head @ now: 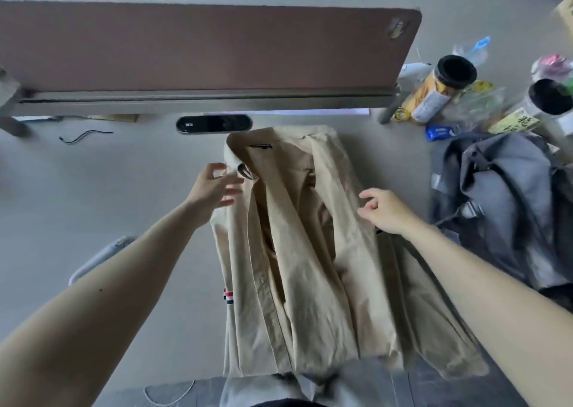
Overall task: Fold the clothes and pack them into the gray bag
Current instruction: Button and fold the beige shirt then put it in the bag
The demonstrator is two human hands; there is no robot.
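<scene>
A beige shirt [310, 251] lies on the grey table, collar at the far end, both side panels folded in over the middle, hem hanging over the near edge. A small red, white and dark striped tab shows on its left side. My left hand [215, 186] hovers at the collar's left edge, fingers spread, holding nothing. My right hand [386, 209] rests at the shirt's right edge, fingers loosely curled and touching the cloth. The gray bag [502, 195] lies crumpled on the table to the right of the shirt, straps loose.
A brown divider panel [201, 46] stands across the back of the table [93, 189]. A black cable port [214, 124] sits just beyond the collar. Snack canisters [434, 93], wrappers and a blue packet [440, 133] crowd the back right. A thin black cable [85, 136] lies at left.
</scene>
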